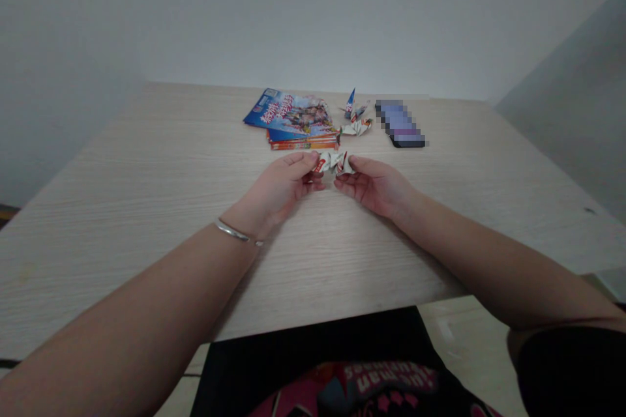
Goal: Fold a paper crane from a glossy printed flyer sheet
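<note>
Between my hands, over the middle of the table, is a small folded paper piece (336,161), whitish with red print. My left hand (288,182) pinches its left end between thumb and fingers. At the right end, my right hand (374,184) pinches it the same way. The exact shape of the folds is too small to make out. Just beyond lies another folded paper piece (356,128) in white, red and green. Behind that one, a folded paper crane (353,107) with a blue pointed tip stands on the table.
A stack of printed leaflets (298,114), blue on top with orange edges below, lies beyond my left hand. To the right of the folded papers rests a phone (401,124), its screen blurred. The pale wooden table (147,163) reaches back to a wall.
</note>
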The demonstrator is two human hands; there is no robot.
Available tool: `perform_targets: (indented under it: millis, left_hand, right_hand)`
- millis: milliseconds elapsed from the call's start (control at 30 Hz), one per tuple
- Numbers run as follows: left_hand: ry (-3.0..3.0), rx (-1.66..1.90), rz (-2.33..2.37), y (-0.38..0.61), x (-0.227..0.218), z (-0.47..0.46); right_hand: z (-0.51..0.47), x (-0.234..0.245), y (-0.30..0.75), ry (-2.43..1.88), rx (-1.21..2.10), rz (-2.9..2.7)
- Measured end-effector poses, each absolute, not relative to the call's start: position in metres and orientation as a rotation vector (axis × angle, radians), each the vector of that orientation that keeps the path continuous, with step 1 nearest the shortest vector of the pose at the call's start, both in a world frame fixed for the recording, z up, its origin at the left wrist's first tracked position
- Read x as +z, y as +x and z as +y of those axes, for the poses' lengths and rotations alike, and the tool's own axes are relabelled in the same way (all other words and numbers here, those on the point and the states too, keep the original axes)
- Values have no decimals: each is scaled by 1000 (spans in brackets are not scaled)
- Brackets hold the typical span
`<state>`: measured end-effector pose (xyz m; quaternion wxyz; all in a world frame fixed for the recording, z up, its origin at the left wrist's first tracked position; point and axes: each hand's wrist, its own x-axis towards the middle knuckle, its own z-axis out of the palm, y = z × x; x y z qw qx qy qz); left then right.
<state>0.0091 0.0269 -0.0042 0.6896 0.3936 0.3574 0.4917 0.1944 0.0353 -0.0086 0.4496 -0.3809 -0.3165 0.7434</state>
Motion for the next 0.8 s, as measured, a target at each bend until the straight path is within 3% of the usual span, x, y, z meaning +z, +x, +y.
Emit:
perform_targets:
  millis: [800]
  left_hand:
    - [727, 1099, 794, 11, -5, 26]
  right_hand:
    - [32, -8, 190, -949, 1814, -739]
